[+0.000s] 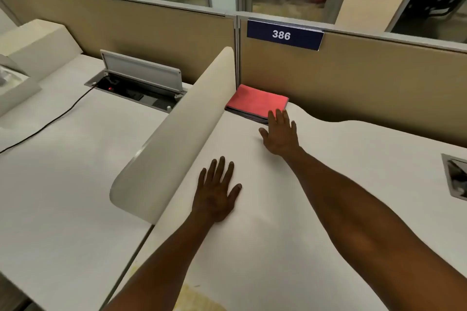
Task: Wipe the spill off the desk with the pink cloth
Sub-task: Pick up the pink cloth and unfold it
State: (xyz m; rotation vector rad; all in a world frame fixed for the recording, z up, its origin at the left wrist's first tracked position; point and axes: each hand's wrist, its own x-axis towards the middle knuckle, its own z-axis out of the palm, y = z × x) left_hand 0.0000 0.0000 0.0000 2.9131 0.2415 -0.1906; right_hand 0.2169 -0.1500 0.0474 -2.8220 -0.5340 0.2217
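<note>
A folded pink cloth (255, 100) lies on top of a thin stack of darker cloths at the back corner of the white desk (341, 184), against the tan partition. My right hand (280, 135) is stretched out flat with fingers apart, its fingertips at the cloth's near right corner. My left hand (217, 192) rests palm down on the desk, nearer to me, fingers spread and holding nothing. A yellowish stain (192, 296) shows on the desk at the bottom edge, between my forearms.
A curved cream divider (177, 131) separates this desk from the left one, which has an open cable box (141, 88) and a black cable (48, 121). A tan partition with sign 386 (284, 35) stands behind. A metal grommet (456, 177) sits at the right.
</note>
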